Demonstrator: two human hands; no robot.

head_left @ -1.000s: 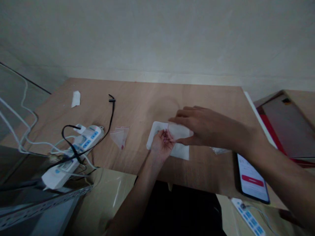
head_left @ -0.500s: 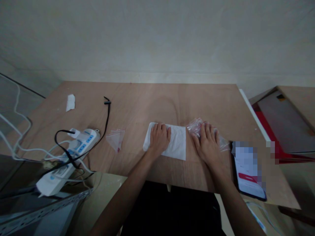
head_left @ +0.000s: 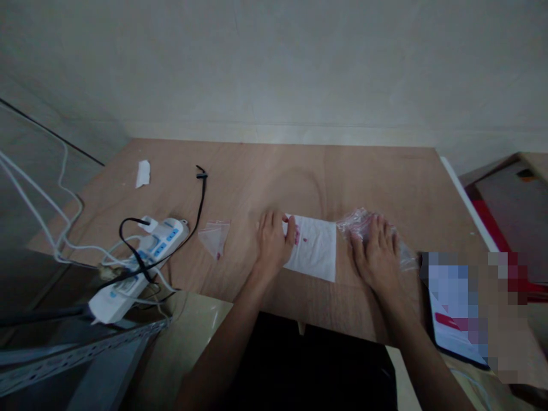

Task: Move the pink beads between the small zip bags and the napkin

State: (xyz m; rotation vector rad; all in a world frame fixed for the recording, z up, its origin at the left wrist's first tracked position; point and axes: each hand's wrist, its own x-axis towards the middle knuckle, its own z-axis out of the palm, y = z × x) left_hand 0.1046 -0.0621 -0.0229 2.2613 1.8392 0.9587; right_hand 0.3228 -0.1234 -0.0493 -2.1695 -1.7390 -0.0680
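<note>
A white tissue-like sheet (head_left: 317, 248) lies flat on the table, its left part hidden behind my left hand (head_left: 274, 240). That hand rests palm down, with the thumb apart from the fingers and touching the sheet. Small pinkish-red bits (head_left: 297, 234) show on the sheet beside the thumb. To the right, my right hand (head_left: 377, 251) lies with its fingers stretched over a crumpled clear plastic bag (head_left: 357, 220). Whatever the bag contains, if anything, is hard to make out. Left of my left hand is a small clear zip bag (head_left: 214, 237) with a tiny reddish bit in its corner.
A white power strip (head_left: 141, 268) with tangled cables sits at the left table edge. Near it lie a black strap-like cord (head_left: 201, 200) and a white paper scrap (head_left: 143, 173). At the right is a lit phone (head_left: 449, 308), partly pixelated. A wall rises behind the table.
My left hand has slid left across the sheet, uncovering the pinkish-red bits. My right hand stays on the plastic bag. The view has turned slightly, so everything appears farther right.
</note>
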